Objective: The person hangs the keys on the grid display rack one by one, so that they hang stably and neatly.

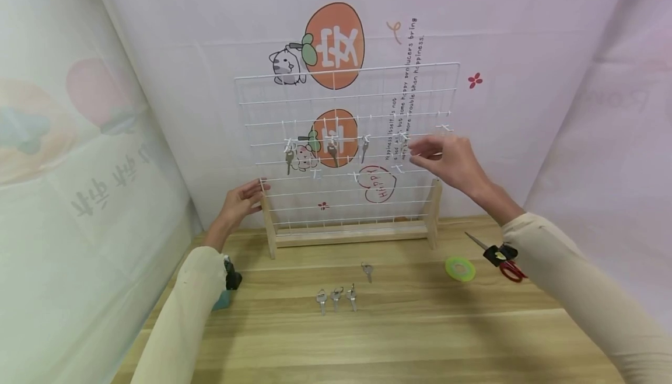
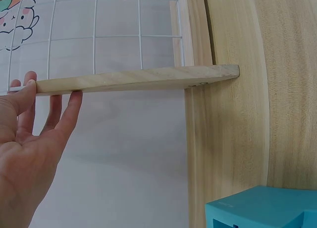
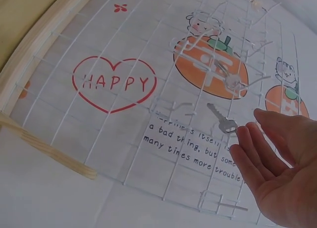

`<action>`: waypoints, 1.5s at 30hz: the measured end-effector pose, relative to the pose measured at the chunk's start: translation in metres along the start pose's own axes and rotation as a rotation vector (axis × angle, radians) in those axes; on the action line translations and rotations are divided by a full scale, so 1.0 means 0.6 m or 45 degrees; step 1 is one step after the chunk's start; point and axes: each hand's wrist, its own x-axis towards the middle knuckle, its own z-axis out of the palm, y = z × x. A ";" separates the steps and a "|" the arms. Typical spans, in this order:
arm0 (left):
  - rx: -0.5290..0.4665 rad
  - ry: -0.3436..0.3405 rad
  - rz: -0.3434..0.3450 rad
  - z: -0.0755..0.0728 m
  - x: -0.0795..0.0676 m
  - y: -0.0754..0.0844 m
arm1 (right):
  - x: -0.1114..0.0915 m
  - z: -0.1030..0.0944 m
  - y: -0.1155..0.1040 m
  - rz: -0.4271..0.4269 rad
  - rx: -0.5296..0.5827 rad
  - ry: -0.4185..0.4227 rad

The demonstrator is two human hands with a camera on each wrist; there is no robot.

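Note:
A white wire grid rack [image 1: 346,192] stands in a wooden frame with white hooks on it. My left hand [image 1: 243,199] grips the rack's left wooden upright [image 2: 133,79], thumb on one side and fingers on the other. My right hand [image 1: 446,159] is raised by the grid's right side, its fingers loosely bent and thumb apart. Close by its fingertips a key [image 3: 223,120] shows in the right wrist view; contact is unclear and its hook is hidden. Further keys hang from upper hooks: a left key [image 1: 289,161], a middle key [image 1: 333,152] and a right key [image 1: 364,149].
On the wooden table [image 1: 399,337] lie several loose keys [image 1: 336,297], with a single key [image 1: 367,271] behind them. To the right are a yellow-green ring [image 1: 460,269] and scissors [image 1: 496,254]. A teal box [image 2: 262,208] sits near the left forearm. A printed cloth backs the rack.

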 end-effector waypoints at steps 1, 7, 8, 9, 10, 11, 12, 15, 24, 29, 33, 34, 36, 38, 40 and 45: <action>-0.001 0.000 0.000 -0.001 0.000 0.000 | -0.002 0.003 0.000 -0.002 0.003 -0.007; -0.004 0.006 -0.015 -0.005 0.002 -0.004 | -0.016 0.028 0.003 -0.010 0.025 -0.063; -0.004 0.005 -0.014 -0.005 0.002 -0.004 | -0.018 0.032 0.004 -0.016 0.030 -0.076; -0.003 0.002 -0.013 -0.005 0.002 -0.004 | -0.021 0.037 0.005 -0.021 0.038 -0.089; -0.005 0.002 -0.013 -0.005 0.003 -0.004 | -0.024 0.042 0.006 -0.024 0.042 -0.102; -0.004 0.002 -0.012 -0.005 0.003 -0.004 | -0.027 0.047 0.007 -0.027 0.047 -0.114; -0.003 0.003 -0.013 -0.004 0.003 -0.004 | -0.030 0.052 0.009 -0.029 0.052 -0.125; 0.000 0.006 -0.019 -0.003 0.005 -0.003 | -0.039 0.067 0.012 -0.016 0.077 -0.149; -0.006 -0.005 -0.003 -0.001 0.006 0.002 | -0.063 0.107 0.022 0.024 0.113 -0.219; -0.014 -0.007 0.000 -0.001 0.007 0.003 | -0.076 0.133 0.029 0.011 0.157 -0.246; -0.018 -0.001 -0.002 -0.002 0.007 0.002 | -0.086 0.159 0.035 0.011 0.144 -0.278; -0.024 0.000 -0.001 -0.002 0.007 0.001 | -0.089 0.167 0.037 0.012 0.129 -0.289; -0.033 -0.001 0.003 -0.003 0.007 0.000 | -0.096 0.183 0.041 0.012 0.108 -0.312; -0.045 -0.007 0.006 -0.002 0.004 0.001 | -0.103 0.200 0.047 0.014 0.115 -0.336; -0.049 -0.012 0.009 -0.002 0.003 0.001 | -0.110 0.215 0.053 0.016 0.117 -0.353; -0.025 -0.015 0.009 -0.003 0.002 0.000 | -0.125 0.246 0.064 -0.045 0.146 -0.354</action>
